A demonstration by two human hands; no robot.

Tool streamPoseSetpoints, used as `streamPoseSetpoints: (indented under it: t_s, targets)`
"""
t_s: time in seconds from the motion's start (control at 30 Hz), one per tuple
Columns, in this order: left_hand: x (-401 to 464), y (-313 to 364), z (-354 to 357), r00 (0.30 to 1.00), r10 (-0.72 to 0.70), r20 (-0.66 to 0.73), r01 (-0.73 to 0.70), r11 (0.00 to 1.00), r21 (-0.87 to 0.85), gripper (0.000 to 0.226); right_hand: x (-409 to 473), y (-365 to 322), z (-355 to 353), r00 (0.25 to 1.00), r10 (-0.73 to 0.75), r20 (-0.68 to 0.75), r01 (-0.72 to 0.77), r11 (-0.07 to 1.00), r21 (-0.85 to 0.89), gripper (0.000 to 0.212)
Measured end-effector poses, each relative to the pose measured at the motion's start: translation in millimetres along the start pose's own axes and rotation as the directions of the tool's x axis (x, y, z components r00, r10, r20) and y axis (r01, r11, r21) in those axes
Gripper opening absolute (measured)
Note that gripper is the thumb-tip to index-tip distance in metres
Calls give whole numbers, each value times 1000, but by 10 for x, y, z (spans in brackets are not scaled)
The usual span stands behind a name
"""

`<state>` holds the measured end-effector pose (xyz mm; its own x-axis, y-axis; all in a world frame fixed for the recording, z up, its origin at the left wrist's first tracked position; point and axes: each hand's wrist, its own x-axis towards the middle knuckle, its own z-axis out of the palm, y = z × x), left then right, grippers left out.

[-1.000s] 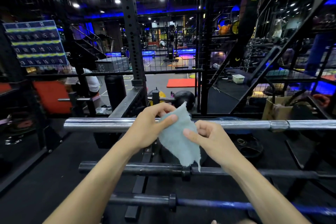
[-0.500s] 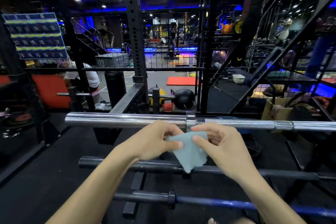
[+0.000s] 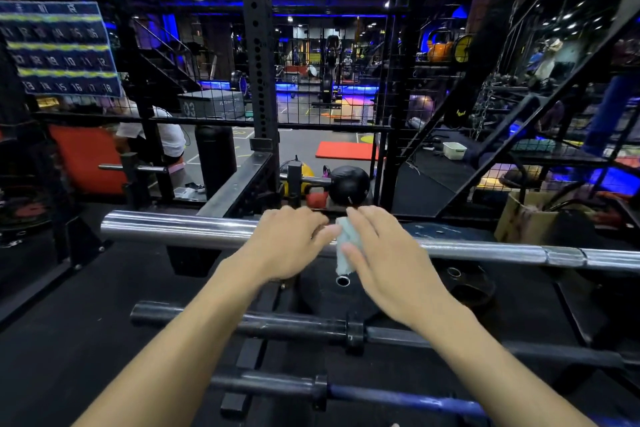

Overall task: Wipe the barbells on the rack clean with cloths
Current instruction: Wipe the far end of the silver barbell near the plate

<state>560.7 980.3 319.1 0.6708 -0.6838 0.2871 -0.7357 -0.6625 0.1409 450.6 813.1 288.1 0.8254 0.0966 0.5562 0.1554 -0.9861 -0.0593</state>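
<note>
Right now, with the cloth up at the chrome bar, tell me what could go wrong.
1. The light blue cloth is bunched small between the left hand and right hand; it may wipe only a narrow strip of the chrome barbell.
2. Its loose end hangs below the bar over the weight plates; it could slip and drop there.
3. Sliding right, fingers may catch the bar's collar.

Chrome barbell (image 3: 180, 227) lies level across the rack's top | two dark barbells (image 3: 242, 321) (image 3: 270, 384) racked lower, parallel | pale blue cloth (image 3: 347, 246) bunched, draped over the chrome bar's middle
</note>
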Motion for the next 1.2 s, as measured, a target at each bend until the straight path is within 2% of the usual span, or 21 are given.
streamPoseSetpoints:
  t_s: [0.03, 0.1, 0.13, 0.2, 0.27, 0.33, 0.4, 0.43, 0.5, 0.57, 0.63, 0.67, 0.73, 0.8, 0.9, 0.97, 1.0, 1.07, 1.13, 1.2]
  targets:
    - [-2, -51, 4, 998, 22, 59, -25, 999, 40, 46, -1, -17, 0, 999, -4, 44, 5, 1000, -9, 55]
    - [4, -106, 1, 993, 59, 103, -64, 997, 49, 40, 144, 75, -16, 990, 78, 115, -79, 997, 8, 42]
    - [2, -117, 5, 993, 77, 89, -82, 996, 47, 38, 269, 151, -55, 967, 110, 229, -109, 994, -20, 36]
    - [-18, -135, 43, 992, 125, 10, -125, 990, 71, 43, 574, 266, -135, 878, 148, 456, -161, 987, -9, 33]
    - [-71, -145, 91, 989, 142, -42, -138, 987, 88, 57, 820, 325, -205, 784, 216, 583, -275, 961, 14, 26]
    - [-131, -149, 155, 988, 129, -83, -124, 990, 66, 67, 857, 334, -225, 798, 193, 571, -244, 970, 14, 34]
    - [-176, -159, 243, 975, 148, -167, -139, 988, 65, 68, 709, 281, -214, 837, 171, 520, -175, 984, -42, 28]
    - [-197, -160, 296, 961, 155, -227, -142, 987, 73, 68, 584, 272, -145, 884, 166, 437, -170, 985, -30, 24]
    - [-246, -147, 384, 940, 135, -315, -121, 991, 62, 66, 235, 171, 1, 988, 82, 128, -88, 995, 41, 32]
    - [-287, -121, 463, 916, 115, -385, -106, 993, 43, 63, -22, 24, 105, 993, -40, -109, 40, 999, -1, 45]
    - [-323, -89, 512, 877, 97, -471, -106, 994, 8, 58, -119, 3, 161, 984, -62, -169, 62, 998, -4, 49]
    - [-337, -73, 524, 861, 84, -501, -110, 994, -23, 58, -97, 12, 145, 988, 2, -153, 5, 999, 42, 48]
    - [-352, -42, 521, 848, 50, -528, -113, 990, -88, 59, 97, 26, 3, 983, 181, 22, -182, 975, 125, 46]
    - [-329, -38, 516, 851, 25, -524, -113, 984, -136, 59, 369, -48, -168, 928, 279, 248, -277, 960, -44, 37]
    - [-339, -38, 483, 872, -39, -488, -112, 955, -276, 60, 609, -388, -181, 928, 206, 310, -128, 959, -255, 26]
    - [-407, -110, 445, 868, -137, -477, -88, 903, -421, 68, 618, -597, 21, 955, 120, 270, -52, 968, -245, 33]
    - [-466, -171, 412, 856, -187, -482, -70, 881, -468, 72, 612, -695, 137, 965, 91, 246, -48, 983, -177, 38]
    - [-627, -345, 320, 829, -200, -522, -66, 893, -446, 69, 653, -890, 297, 977, 21, 212, -14, 999, -31, 56]
    - [-783, -553, 226, 829, -129, -544, -96, 926, -366, 65, 735, -995, 290, 961, -36, 275, 30, 999, 27, 64]
    - [-870, -788, 157, 840, -48, -541, -97, 967, -237, 50, 769, -915, 181, 968, -58, 243, 64, 998, -17, 68]
